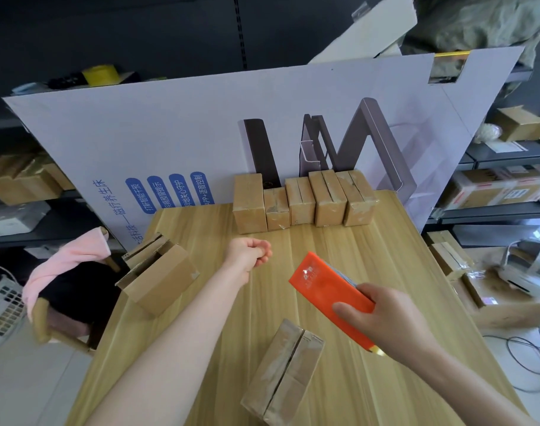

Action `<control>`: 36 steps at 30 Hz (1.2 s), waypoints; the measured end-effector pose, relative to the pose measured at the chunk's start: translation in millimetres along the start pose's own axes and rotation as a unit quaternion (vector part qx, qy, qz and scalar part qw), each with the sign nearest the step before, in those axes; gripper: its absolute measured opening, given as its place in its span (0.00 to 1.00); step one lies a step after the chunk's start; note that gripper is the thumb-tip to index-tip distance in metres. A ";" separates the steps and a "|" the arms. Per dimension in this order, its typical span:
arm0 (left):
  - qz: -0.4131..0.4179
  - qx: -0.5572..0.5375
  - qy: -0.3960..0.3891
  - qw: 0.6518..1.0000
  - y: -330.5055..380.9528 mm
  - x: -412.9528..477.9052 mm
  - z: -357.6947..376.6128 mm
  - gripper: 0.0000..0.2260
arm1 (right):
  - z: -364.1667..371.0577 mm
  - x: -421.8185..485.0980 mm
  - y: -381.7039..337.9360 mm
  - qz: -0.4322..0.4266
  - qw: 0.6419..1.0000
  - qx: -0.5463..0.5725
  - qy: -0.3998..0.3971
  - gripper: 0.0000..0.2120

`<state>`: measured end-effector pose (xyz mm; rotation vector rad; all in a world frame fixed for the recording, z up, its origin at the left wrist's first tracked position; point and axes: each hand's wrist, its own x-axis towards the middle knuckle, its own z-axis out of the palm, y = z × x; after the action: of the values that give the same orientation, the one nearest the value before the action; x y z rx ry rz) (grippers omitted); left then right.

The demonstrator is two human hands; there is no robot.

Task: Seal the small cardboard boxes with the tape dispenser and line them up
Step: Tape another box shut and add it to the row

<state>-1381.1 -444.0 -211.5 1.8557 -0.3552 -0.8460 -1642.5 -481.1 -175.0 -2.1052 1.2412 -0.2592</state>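
My right hand (388, 321) grips an orange tape dispenser (327, 290) above the wooden table (201, 348), its flat end pointing up and left. A small cardboard box (282, 373) lies on the table just below the dispenser, flaps closed along a centre seam. My left hand (250, 252) hovers over the middle of the table with fingers curled and holds nothing. Several small boxes (302, 199) stand in a row at the table's far edge. At the left edge of the table sits another box (158, 273) with its flaps open.
A large white printed cardboard sheet (170, 142) stands upright behind the table. A chair with pink cloth (69, 265) is at the left. Shelves with cartons (502, 186) line the right side, and cables lie on the floor (526, 358).
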 end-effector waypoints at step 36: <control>-0.085 -0.006 0.229 0.970 -183.2 -42.5 55.6 0.14 | 86.6 10.0 67.1 0.083 0.958 -0.255 -0.104 0.15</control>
<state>-1473.8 -377.3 -371.0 2.0229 0.0997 -0.5028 -1642.8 -472.4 -284.7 -2.3525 1.4567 0.3918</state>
